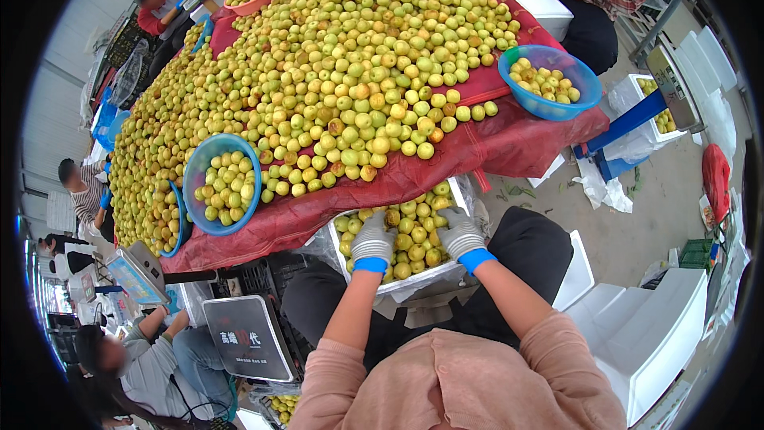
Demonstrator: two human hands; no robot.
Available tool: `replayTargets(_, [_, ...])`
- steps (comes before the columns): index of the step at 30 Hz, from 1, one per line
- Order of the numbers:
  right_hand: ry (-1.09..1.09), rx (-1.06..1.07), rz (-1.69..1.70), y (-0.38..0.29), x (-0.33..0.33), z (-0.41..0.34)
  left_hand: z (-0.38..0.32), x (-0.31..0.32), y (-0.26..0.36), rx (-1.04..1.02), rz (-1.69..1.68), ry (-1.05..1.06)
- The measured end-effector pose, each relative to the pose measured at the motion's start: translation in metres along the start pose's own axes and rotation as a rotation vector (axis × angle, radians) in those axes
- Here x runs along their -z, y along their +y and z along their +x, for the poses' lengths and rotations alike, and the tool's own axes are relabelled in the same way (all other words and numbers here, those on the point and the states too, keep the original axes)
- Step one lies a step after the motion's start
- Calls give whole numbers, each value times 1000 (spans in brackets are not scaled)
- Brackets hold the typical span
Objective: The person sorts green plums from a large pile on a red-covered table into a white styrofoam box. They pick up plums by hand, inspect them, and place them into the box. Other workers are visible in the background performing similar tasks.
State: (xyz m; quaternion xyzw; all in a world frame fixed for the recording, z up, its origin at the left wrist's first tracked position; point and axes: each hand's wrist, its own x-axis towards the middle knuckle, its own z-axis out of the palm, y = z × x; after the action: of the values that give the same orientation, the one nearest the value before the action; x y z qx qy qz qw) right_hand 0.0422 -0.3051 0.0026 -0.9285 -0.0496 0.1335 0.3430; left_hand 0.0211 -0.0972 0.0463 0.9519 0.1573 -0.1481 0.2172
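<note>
In front of me a white foam box [418, 279], lined with clear plastic, is filled with green-yellow jujubes [418, 234], some with brown patches. My left hand [373, 240], in a grey knit glove with a blue cuff, lies on the fruit at the box's left side. Beside its fingertips is a browner jujube. My right hand [461, 232], gloved alike, touches the fruit at the right side, its fingers bent inward. Fruit and gloves partly hide both sets of fingertips, so a grip on any single jujube is not discernible. The box's far edge is tucked under the red tablecloth [382, 188].
A large heap of jujubes [358, 71] covers the table. Blue plastic bowls of fruit stand left [222, 224] and right [552, 108]. Scales flank me, left [140, 275] and right [674, 83]. Foam boxes [650, 334] lie at right. Several people work around the table; one person [161, 364] sits at left.
</note>
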Motion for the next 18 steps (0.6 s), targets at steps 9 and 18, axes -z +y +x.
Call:
replayTargets(9, [-253, -135, -155, -1, 34, 7, 39, -23, -1, 41, 127, -171])
replayTargets(18, [-58, -147, -4, 26, 34, 19, -89, 117, -87, -116, -172, 449])
